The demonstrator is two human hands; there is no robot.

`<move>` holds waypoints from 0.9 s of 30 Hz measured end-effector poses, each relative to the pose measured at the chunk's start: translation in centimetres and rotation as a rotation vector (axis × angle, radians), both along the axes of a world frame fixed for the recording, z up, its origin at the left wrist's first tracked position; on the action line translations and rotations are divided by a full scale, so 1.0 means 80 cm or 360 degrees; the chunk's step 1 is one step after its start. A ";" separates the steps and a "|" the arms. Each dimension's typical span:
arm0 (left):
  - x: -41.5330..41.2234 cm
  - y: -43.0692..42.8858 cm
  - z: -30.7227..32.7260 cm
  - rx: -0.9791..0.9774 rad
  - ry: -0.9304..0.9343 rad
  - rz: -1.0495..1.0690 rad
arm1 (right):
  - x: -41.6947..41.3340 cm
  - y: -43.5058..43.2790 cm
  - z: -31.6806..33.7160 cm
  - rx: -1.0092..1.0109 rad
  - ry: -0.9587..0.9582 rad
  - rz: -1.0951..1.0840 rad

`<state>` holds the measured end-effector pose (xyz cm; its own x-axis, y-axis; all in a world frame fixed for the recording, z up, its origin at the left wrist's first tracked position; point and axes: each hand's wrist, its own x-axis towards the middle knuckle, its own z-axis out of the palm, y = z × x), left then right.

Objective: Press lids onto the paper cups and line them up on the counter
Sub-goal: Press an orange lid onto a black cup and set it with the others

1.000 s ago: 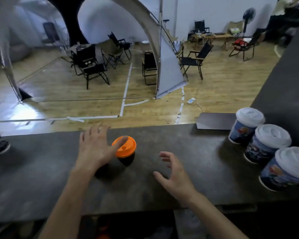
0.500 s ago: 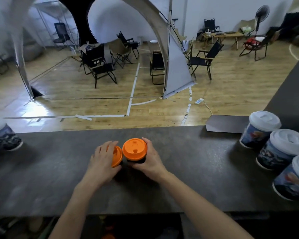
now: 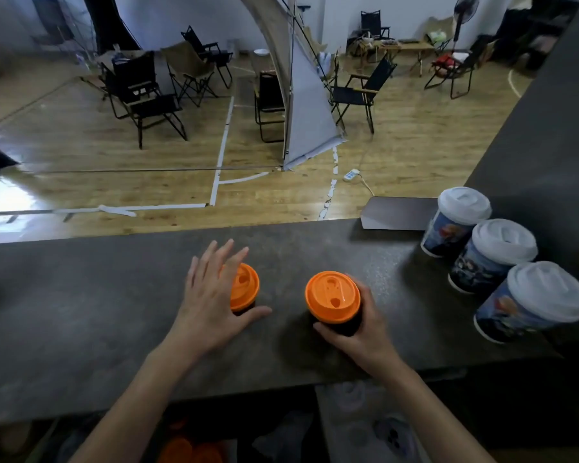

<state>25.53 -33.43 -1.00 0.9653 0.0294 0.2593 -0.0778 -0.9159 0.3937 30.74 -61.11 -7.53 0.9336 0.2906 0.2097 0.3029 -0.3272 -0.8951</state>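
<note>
A person's two hands work at a dark stone desk (image 3: 81,312) where two dark paper cups with orange lids stand side by side, a gap between them. The left hand (image 3: 211,302) is spread flat with straight fingers over the left side of the left orange-lidded cup (image 3: 246,289), its thumb stretched along the desk in front of the cup's base; whether the palm touches the lid cannot be told. The right hand (image 3: 361,332) is wrapped round the body of the right orange-lidded cup (image 3: 333,297), thumb at the front and fingers behind, with the lid seated on top. At the desk's right end three printed white-lidded cups (image 3: 497,253) stand upright in a close diagonal row, each just beside the next. Beyond the desk lies a wooden floor (image 3: 81,128) with folding chairs (image 3: 147,98)
</note>
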 end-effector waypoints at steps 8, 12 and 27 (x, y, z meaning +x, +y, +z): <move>0.007 -0.142 0.011 -0.0600 -0.0376 -0.0469 | 0.000 0.001 0.000 0.0068 0.0061 0.0038; 0.039 -0.169 -0.036 -0.0892 -0.0065 -0.0202 | 0.001 -0.001 -0.007 0.0030 0.0108 0.0073; 0.058 -0.174 -0.059 -0.1758 0.0111 0.0101 | 0.004 0.000 -0.017 -0.0012 0.0036 -0.0114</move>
<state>30.15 -47.33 -5.73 0.9654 0.2606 0.0050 0.0110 -0.0599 0.9981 31.04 -61.10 -8.86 0.9565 0.2243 0.1863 0.2581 -0.3541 -0.8989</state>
